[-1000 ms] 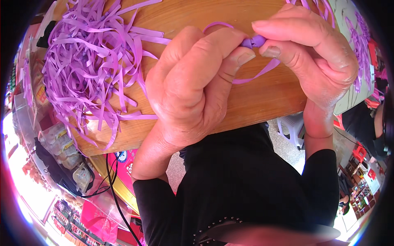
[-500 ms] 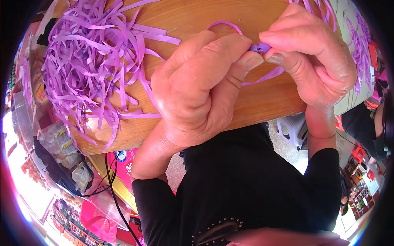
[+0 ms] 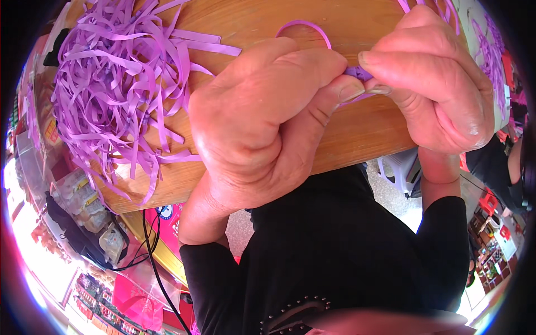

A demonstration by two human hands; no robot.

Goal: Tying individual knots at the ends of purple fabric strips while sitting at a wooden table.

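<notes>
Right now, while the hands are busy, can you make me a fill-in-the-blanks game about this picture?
1. The left hand and right hand pinch a small piece whose colour is ____.
2. The big pile of ribbons lies on the table toward the person's ____ side.
3. The colour of the person's shirt is ____.

Missing words: purple; left; black.

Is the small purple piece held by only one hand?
No, the left hand and the right hand both pinch the small purple piece.
</notes>
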